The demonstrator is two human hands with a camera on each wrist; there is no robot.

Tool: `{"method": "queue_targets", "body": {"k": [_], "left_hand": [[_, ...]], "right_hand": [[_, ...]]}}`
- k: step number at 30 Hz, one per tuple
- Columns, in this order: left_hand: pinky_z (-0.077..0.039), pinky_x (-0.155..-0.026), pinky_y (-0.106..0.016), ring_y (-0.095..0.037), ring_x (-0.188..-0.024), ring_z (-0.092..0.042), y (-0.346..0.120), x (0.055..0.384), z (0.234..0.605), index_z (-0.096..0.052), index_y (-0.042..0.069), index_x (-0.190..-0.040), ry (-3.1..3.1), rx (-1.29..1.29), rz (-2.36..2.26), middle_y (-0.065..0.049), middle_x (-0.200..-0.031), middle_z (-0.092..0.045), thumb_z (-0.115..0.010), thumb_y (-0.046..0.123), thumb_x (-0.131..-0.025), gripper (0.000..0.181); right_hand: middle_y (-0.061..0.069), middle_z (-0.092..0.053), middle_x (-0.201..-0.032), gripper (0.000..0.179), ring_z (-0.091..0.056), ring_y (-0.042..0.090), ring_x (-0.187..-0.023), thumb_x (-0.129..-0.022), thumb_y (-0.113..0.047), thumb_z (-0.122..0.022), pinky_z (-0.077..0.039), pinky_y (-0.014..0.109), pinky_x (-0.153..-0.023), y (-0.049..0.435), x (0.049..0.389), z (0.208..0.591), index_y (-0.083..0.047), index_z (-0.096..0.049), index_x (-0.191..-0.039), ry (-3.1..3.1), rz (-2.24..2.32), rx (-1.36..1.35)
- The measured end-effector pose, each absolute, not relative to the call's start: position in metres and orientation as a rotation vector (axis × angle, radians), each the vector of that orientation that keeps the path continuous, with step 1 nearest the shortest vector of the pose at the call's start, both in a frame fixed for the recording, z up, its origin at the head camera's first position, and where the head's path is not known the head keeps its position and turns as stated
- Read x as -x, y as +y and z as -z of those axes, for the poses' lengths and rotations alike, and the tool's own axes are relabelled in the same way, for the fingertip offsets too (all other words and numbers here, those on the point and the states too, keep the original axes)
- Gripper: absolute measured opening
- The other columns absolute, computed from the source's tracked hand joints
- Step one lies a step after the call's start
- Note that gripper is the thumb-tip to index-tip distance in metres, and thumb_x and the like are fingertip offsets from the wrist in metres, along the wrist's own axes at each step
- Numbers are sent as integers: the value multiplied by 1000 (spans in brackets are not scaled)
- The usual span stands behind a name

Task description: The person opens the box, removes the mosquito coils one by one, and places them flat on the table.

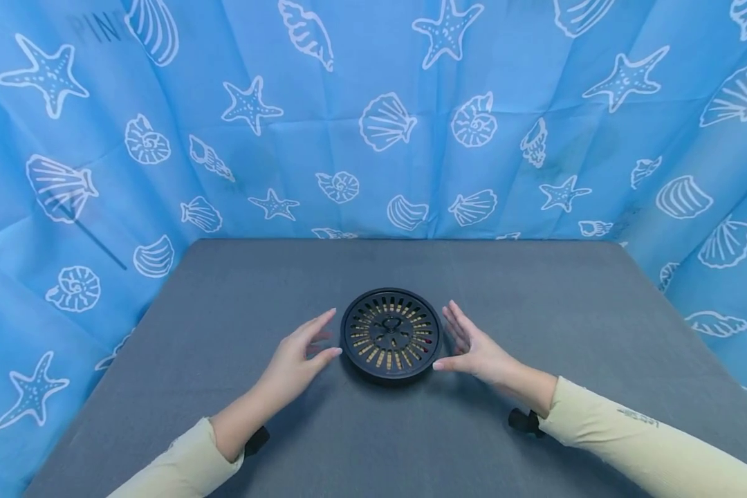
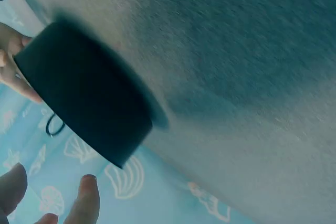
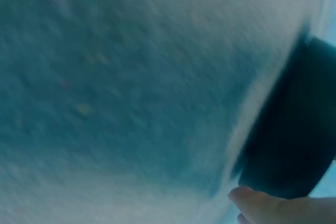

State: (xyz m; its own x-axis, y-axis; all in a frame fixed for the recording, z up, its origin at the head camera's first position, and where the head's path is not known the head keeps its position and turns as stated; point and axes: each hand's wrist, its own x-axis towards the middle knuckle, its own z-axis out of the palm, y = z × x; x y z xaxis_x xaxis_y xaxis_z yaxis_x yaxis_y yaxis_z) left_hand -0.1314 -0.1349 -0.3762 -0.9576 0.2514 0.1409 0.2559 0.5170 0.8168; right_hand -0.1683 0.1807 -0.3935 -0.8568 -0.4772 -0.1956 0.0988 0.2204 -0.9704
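A round black mosquito coil holder (image 1: 391, 377) stands on the grey table, its lid patterned with a ring of slots. Tan pieces and a small red spot show through the slots, and a wire ring (image 2: 54, 125) rises from the lid's centre. To its left is my left hand (image 1: 295, 360), thumb and fingers spread beside the rim with a small gap. My right hand (image 1: 478, 351) curves around the opposite side, fingertips right at the rim. In the right wrist view, a fingertip (image 3: 249, 199) lies beside the holder's dark side wall (image 3: 294, 135).
The grey cloth-covered table (image 1: 504, 283) extends around the holder. Behind it and along both sides hangs a blue curtain (image 1: 348, 159) with white shells and starfish. Black wrist mounts (image 1: 526, 422) sit under the cream sleeves (image 1: 647, 436).
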Motion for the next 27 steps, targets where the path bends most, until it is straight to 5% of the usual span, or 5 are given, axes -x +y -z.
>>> {"method": "queue_targets", "body": {"k": [10,27], "left_hand": [[-52,-90,-41,-27,-107,-63,-113,145,385,-50,0,-140,-2713,433,1566,-15,-122,-64,-68,1,-89,54],[-55,-84,-36,-26,-104,-65,-89,172,374,-59,0,-131,-2829,384,1659,-15,-120,-65,-65,2,-91,40]], "right_hand": [[22,11,-159,113,2,42,-145,-82,-1,-76,-12,56,-114,170,166,404,-4,11,-154,2066,1612,269],[24,-1,-160,112,-6,43,-145,-81,-13,-81,-20,55,-113,173,181,410,-6,2,-156,2026,1553,261]]}}
